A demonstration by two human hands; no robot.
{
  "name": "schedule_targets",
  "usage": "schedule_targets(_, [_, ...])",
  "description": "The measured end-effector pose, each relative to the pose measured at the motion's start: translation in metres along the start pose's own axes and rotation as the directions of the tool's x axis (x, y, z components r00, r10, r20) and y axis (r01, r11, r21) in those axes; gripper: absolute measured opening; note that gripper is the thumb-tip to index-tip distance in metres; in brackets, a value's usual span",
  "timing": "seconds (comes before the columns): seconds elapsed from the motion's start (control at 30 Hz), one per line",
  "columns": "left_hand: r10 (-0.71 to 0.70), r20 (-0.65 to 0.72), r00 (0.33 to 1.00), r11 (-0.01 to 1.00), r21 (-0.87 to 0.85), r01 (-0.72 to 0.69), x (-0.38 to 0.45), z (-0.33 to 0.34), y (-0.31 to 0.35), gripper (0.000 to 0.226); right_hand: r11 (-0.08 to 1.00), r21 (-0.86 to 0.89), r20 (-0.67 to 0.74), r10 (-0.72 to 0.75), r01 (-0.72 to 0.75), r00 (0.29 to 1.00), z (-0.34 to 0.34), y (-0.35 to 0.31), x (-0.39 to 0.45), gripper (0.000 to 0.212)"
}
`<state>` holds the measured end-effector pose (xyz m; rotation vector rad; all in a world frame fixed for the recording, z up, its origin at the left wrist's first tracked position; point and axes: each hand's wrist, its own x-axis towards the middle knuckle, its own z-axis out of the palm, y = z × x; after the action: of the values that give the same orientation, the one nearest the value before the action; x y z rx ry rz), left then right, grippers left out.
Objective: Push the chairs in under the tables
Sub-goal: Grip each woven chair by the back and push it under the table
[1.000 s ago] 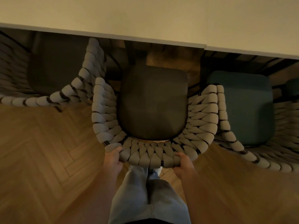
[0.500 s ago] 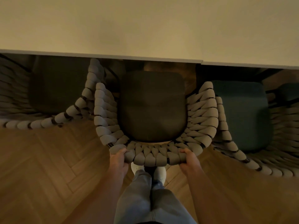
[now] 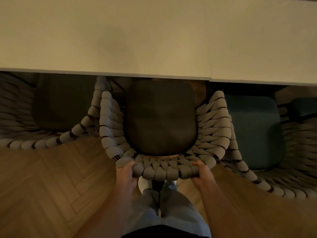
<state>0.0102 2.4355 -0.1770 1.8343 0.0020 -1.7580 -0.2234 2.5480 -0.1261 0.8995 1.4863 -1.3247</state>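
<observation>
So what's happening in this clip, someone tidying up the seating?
A person stands behind a woven rope chair and grips its backrest with the left hand and the right hand, one at each end of the top rail. The dark seat cushion is mostly in front of the pale table, with only its front edge at the table's edge. Similar chairs sit on either side, the one on the right with a teal cushion. The floor is herringbone wood.

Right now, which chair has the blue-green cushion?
The chair on the right. Its seat cushion is blue-green, while the middle chair, which both hands hold by its back, and the left chair have dark cushions.
</observation>
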Motion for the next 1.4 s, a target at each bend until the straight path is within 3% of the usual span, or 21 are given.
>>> schedule_targets(0.17, [0.032,0.011,0.999,0.999,0.012,-0.032,0.007,0.021,0.018,0.068,1.0,0.004,0.008,0.03,-0.03,1.0,0.023,-0.012,0.004,0.028])
schedule_targets(0.4, [0.042,0.019,0.999,0.999,0.017,-0.042,0.049,0.049,0.045,0.068,1.0,-0.021,0.036,0.013,-0.013,0.999,0.068,-0.023,0.027,0.061])
schedule_targets(0.7, [0.027,-0.012,1.0,0.997,0.069,-0.026,0.089,0.047,0.045,0.072,0.997,-0.01,0.081,0.073,-0.072,0.994,0.073,-0.009,0.055,0.025])
schedule_targets(0.97, [0.032,0.012,0.999,0.997,0.071,-0.032,0.093,0.045,0.042,0.065,0.995,-0.038,0.074,0.097,-0.094,0.993,0.071,-0.007,0.062,0.016])
schedule_targets(1.17, [0.057,-0.038,0.998,0.932,0.362,-0.039,0.083,0.039,0.051,0.058,0.988,-0.135,0.039,0.076,-0.07,0.996,0.077,-0.014,0.043,0.042])
schedule_targets(1.3, [0.006,-0.033,0.999,0.816,0.578,0.014,0.062,0.033,0.058,0.075,0.973,-0.229,-0.001,0.034,-0.033,0.999,0.076,-0.023,0.026,0.057])
schedule_targets(1.4, [-0.05,0.031,0.998,0.675,0.738,0.011,0.035,0.039,0.06,0.072,0.966,-0.26,0.007,-0.008,0.01,1.0,0.07,-0.023,0.021,0.06])
